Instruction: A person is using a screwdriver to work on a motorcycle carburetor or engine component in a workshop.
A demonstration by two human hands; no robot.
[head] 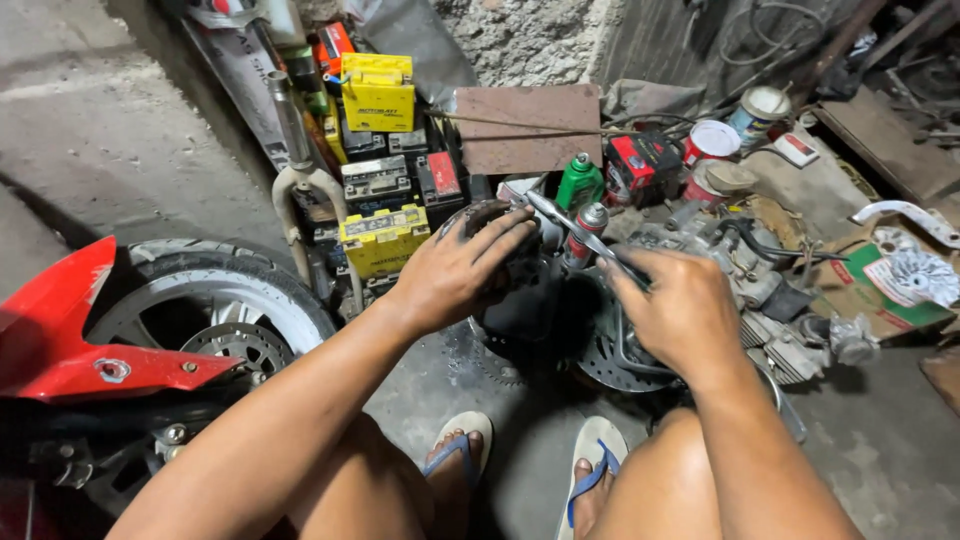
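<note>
My left hand (462,272) lies over a dark round metal engine part (492,215) and grips it from above, fingers greasy. My right hand (675,312) is closed on the handle of a long silver wrench (560,222), whose far end reaches up-left to the dark part. Below the hands sits a round toothed disc (605,362) on the concrete floor. My knees and both feet in sandals show at the bottom.
A red motorcycle's rear wheel (215,310) stands left. Yellow and black batteries (380,240) are stacked behind, with a green bottle (579,183), a red spray can (585,235), tins (710,142) and an engine block (775,300) to the right. A rusty plate (528,128) leans on the wall.
</note>
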